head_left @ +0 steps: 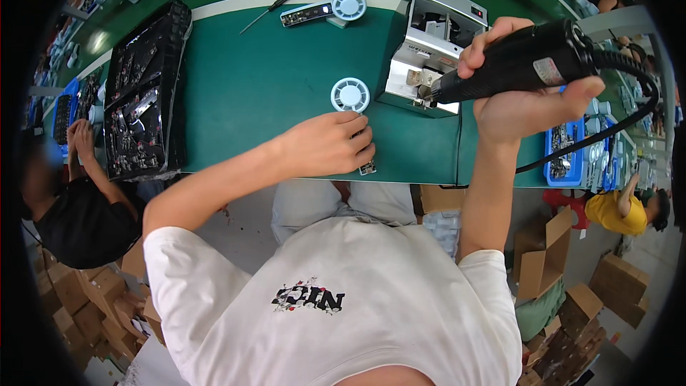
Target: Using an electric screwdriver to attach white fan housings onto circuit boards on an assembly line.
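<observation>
My right hand (518,118) is wrapped around a black electric screwdriver (518,68), held sideways. Its tip points left, at the front opening of a silver screw feeder (426,44); whether it touches a screw there is too small to tell. Below and left of that, my left hand (329,144) is closed over the handle of a small fan (350,93) on the green bench. The fan's round light-blue head sticks out beyond my fingers, and the end of a circuit board (367,168) shows under them. The middle of the handle is hidden by my hand.
A second fan with a bared circuit board (307,13) and a slim hand screwdriver (267,12) lie farther back. A black tray of parts (180,64) stands at left, a blue bin (567,161) at right. The power cable (629,125) loops right. Co-workers sit on both sides.
</observation>
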The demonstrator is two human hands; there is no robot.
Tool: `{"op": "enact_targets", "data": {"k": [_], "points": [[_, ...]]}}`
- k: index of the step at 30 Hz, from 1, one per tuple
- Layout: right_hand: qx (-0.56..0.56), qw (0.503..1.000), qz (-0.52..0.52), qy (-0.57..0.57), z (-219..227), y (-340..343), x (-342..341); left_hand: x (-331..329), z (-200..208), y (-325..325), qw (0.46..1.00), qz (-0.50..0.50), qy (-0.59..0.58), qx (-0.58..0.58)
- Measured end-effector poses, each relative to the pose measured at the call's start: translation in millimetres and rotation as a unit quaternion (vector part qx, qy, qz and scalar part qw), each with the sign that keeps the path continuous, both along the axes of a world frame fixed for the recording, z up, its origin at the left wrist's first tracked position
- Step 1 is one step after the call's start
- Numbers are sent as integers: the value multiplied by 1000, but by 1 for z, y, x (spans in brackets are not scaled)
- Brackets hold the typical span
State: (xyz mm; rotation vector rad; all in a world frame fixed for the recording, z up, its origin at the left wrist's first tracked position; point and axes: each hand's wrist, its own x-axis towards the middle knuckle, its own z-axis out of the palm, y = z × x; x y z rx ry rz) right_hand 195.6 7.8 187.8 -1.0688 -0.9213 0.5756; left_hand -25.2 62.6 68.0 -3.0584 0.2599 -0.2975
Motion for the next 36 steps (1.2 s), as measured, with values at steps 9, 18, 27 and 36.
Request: {"op": "enact_targets", "data": {"k": [9,18,27,36], "points": [[14,996,29,88,-4,-34,-8,10,11,9,993,-92,72,13],[60,985,125,105,3,-59,-11,-2,-8,-4,999,-29,-38,-25],[61,976,174,115,6,-46,-28,-12,-34,-81,938,243,-91,-228],[79,957,253,114,-14,-11,-42,6,-51,-109,882,371,-183,-227]]}}
